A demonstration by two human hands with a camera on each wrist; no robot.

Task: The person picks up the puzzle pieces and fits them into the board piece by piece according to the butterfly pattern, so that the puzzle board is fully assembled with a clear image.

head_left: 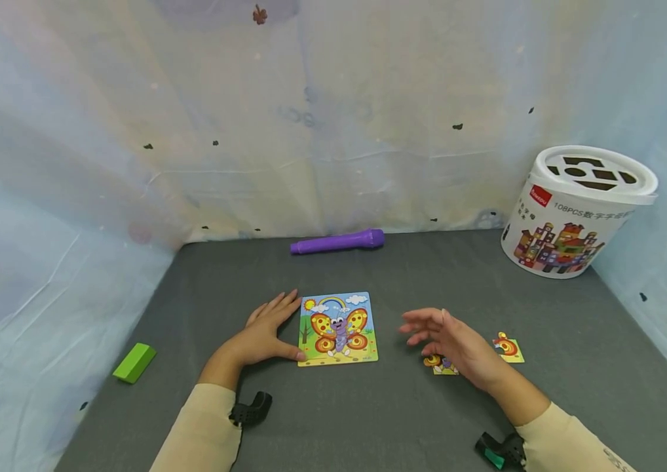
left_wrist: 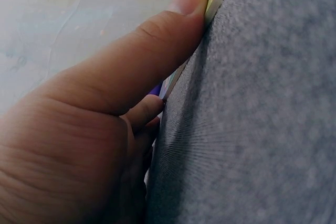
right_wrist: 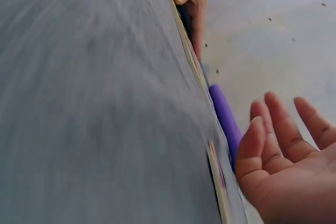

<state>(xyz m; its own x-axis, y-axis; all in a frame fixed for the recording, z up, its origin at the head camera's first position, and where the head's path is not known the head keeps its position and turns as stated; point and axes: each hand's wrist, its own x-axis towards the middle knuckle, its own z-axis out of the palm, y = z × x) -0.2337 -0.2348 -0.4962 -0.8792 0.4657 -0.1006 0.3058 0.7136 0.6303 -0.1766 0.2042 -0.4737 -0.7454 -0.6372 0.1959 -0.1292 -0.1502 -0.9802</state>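
A square butterfly puzzle board (head_left: 338,329) lies flat at the middle of the dark table. My left hand (head_left: 265,334) rests along its left side, fingers fairly straight; the left wrist view shows the thumb (left_wrist: 163,40) touching the board's near corner and a fingertip by the far one. To the right of the board, my right hand (head_left: 457,344) hovers with loosely bent fingers, nothing between them. Partly hidden beneath it is one loose puzzle piece (head_left: 445,369). A second puzzle piece (head_left: 509,348), with an orange swirl, lies to the right of that hand.
A purple toy microphone (head_left: 338,242) lies at the table's back edge. At the back right stands a white bucket (head_left: 569,226) with a holed lid. A green block (head_left: 135,362) sits near the left edge. Cloth walls (head_left: 333,118) border the table.
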